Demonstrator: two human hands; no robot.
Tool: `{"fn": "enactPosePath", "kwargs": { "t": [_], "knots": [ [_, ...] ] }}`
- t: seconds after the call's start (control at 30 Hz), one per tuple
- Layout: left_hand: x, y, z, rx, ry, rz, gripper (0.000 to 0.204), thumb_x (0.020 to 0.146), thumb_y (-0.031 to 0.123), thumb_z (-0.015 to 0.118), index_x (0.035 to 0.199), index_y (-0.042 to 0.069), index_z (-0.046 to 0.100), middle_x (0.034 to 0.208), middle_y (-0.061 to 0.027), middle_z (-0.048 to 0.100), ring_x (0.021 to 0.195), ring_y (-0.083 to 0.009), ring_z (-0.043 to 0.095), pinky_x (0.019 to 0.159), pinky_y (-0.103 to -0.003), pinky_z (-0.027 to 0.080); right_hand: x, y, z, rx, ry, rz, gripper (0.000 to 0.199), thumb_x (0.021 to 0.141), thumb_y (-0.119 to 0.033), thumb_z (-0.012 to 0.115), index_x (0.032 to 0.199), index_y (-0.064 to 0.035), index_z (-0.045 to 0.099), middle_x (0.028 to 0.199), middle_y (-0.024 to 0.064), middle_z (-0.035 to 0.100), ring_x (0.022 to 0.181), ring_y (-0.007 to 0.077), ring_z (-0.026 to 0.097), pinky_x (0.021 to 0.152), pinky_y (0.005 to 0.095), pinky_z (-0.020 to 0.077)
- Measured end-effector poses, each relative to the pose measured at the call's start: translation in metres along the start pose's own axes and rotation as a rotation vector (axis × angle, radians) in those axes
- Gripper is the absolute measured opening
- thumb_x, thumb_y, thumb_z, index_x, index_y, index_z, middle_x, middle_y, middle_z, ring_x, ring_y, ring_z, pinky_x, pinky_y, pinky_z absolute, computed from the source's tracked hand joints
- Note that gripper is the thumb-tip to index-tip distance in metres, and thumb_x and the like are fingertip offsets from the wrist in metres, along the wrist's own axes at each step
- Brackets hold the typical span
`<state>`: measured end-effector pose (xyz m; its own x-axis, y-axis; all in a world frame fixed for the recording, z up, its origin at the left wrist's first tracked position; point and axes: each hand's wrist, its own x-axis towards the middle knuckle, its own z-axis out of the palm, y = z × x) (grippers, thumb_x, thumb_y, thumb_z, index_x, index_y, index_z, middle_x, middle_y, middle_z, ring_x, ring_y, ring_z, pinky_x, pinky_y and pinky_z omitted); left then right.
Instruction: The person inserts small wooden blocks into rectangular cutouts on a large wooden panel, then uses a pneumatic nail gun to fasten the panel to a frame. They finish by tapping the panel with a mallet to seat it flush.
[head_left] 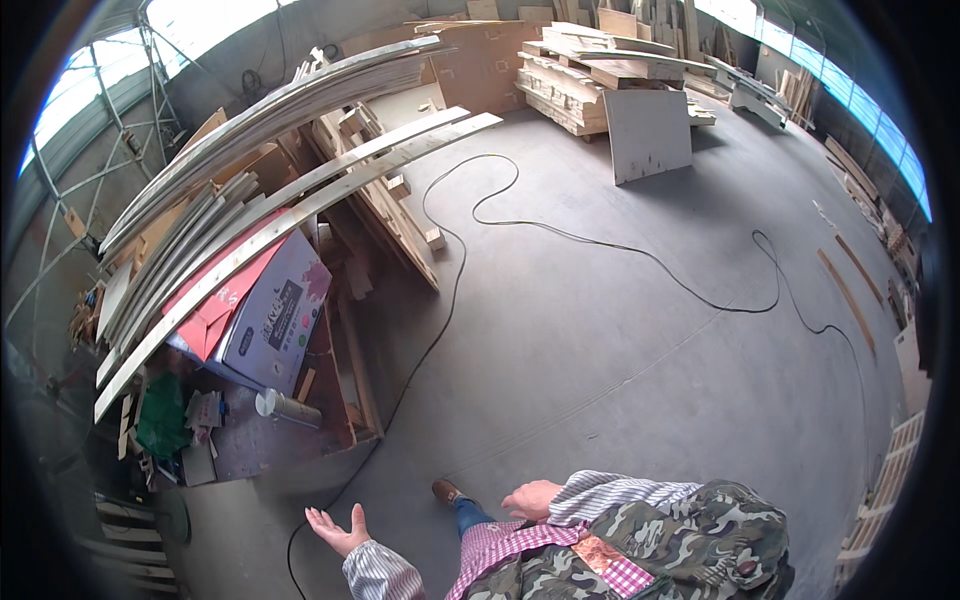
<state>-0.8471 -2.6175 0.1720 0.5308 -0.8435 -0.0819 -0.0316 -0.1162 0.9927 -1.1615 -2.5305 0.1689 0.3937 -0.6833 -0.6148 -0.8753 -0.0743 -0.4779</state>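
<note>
Hands at the bottom of the frame, both empty: left hand (336,530) palm up with fingers (318,517) spread wide, right hand (530,498) loosely open beside a camouflage jacket (690,540). Nearest, a black cable (440,330) snaking thin and dark across grey concrete floor (620,360) toward the centre. Long pale planks (290,200) stacked upper left.

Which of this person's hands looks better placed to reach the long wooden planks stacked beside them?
Probably the left. The left hand is open, empty and on the side of the long planks. The right hand is also empty but lies farther from them, over the bare concrete floor.
</note>
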Motion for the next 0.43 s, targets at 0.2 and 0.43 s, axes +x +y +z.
{"fn": "enactPosePath", "kwargs": {
  "t": [0.2,0.43],
  "knots": [
    [0.179,-0.084,0.042,0.286,0.194,0.103,0.116,0.054,0.012,0.087,0.143,0.007,0.013,0.146,-0.0186,0.021,0.135,-0.0303,0.023,0.111,-0.043,0.021,0.089,-0.028,-0.074,0.02,0.012,0.161,0.038,0.085,-0.031,0.054,0.118,-0.0121,0.055,0.103,0.0154,0.063,0.098,0.0333,0.059,0.083,0.0441,0.0471],
    [0.283,-0.17,0.078,0.109,0.015,0.162,0.116,0.056,0.017,0.087,0.144,0.008,0.012,0.142,-0.0209,0.029,0.132,-0.0337,0.03,0.108,-0.048,0.024,0.146,-0.032,-0.123,0.136,0.168,0.209,0.036,0.084,-0.03,0.053,0.114,-0.0108,0.057,0.103,0.0147,0.064,0.097,0.0307,0.06,0.084,0.0434,0.0474]
  ]
}}
